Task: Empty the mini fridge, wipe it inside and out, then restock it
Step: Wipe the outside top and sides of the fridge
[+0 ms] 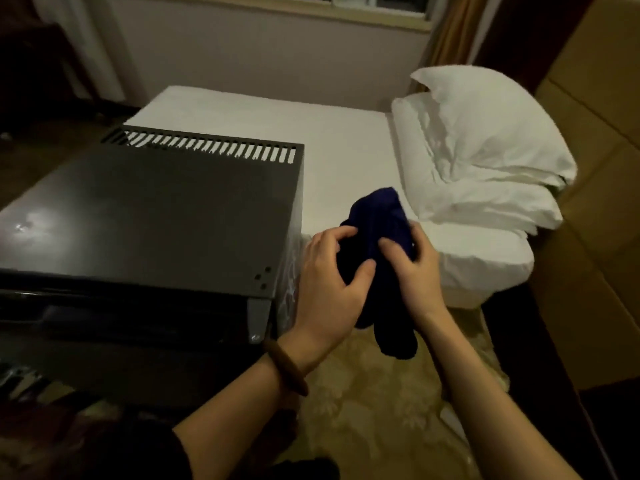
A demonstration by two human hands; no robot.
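You're gripping the dark blue cloth w/ both hands, left hand & right hand curling round it, beside the mini fridge.

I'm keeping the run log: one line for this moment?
stage: handling cloth | left hand: grips blue cloth | right hand: grips blue cloth | mini fridge: beside hands

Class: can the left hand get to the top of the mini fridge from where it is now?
Probably yes: the left hand grips the blue cloth right beside the mini fridge; nothing lies between.
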